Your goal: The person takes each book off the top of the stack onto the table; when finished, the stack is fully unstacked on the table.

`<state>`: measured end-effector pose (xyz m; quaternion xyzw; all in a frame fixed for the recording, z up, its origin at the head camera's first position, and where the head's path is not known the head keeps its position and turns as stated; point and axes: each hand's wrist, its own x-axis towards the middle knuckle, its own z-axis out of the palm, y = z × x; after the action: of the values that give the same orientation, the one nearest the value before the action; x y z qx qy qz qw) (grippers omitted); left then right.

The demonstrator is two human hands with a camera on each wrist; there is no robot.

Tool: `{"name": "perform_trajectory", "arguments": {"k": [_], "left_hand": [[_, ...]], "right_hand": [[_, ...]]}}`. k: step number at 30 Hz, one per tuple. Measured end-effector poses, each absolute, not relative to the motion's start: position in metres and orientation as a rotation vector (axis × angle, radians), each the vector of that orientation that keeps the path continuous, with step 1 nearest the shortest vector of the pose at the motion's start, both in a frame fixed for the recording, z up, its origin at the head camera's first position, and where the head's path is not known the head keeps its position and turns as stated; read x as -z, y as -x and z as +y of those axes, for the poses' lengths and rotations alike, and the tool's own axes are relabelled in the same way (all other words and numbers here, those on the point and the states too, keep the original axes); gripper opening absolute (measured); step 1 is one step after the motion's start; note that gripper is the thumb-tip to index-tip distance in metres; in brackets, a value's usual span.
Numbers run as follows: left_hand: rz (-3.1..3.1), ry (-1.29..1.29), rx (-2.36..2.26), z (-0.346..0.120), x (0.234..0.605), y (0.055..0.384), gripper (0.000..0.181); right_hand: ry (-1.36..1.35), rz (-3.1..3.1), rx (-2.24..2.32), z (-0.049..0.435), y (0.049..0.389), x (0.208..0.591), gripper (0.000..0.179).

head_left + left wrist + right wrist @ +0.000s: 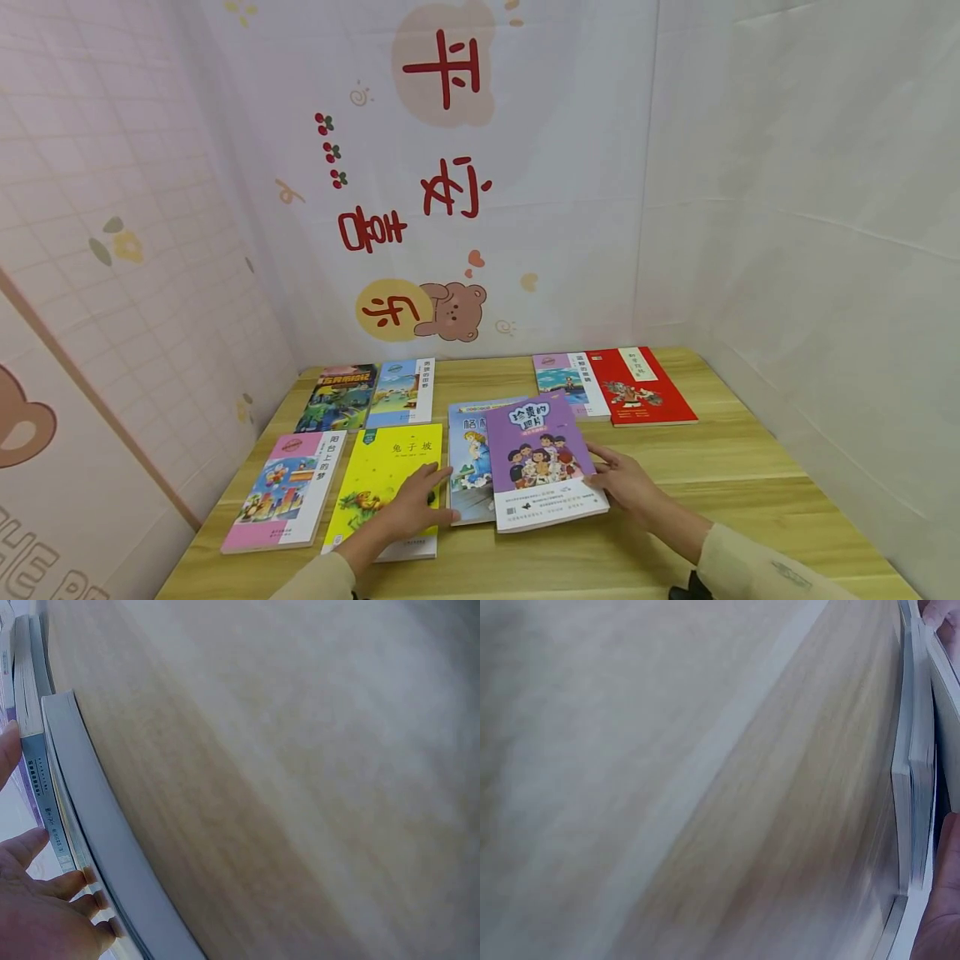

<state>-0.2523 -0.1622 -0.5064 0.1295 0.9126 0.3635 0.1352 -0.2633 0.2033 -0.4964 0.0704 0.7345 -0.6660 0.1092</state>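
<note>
A purple book (536, 442) with a group of children on its cover lies tilted over the right part of a blue book (471, 492). My right hand (626, 483) grips the purple book by its right edge, thumb near the cover. On the yellow book (382, 467) rests my left hand (412, 502), its fingers spread and their tips by the blue book's left edge. From the left wrist, the fingers (71, 889) touch the stacked books' edges. Part of the right hand (939, 915) shows beside the purple book's raised edge in the right wrist view.
A pink-and-white book (285, 492) lies at the left front. Behind it are a dark green book (337, 398) and a light blue book (401, 392). A pink-and-blue book (570, 385) and a red book (641, 387) lie back right on the wooden table (750, 500), before fabric walls.
</note>
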Motion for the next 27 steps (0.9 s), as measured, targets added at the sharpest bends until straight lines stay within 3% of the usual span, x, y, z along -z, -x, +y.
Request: {"name": "perform_trajectory", "arguments": {"k": [27], "left_hand": [[2.649,-0.364,-1.048,-0.161,0.504,0.251,0.078]], "right_hand": [[-0.236,2.184,1.947,0.297,0.233,0.48,0.071]]}}
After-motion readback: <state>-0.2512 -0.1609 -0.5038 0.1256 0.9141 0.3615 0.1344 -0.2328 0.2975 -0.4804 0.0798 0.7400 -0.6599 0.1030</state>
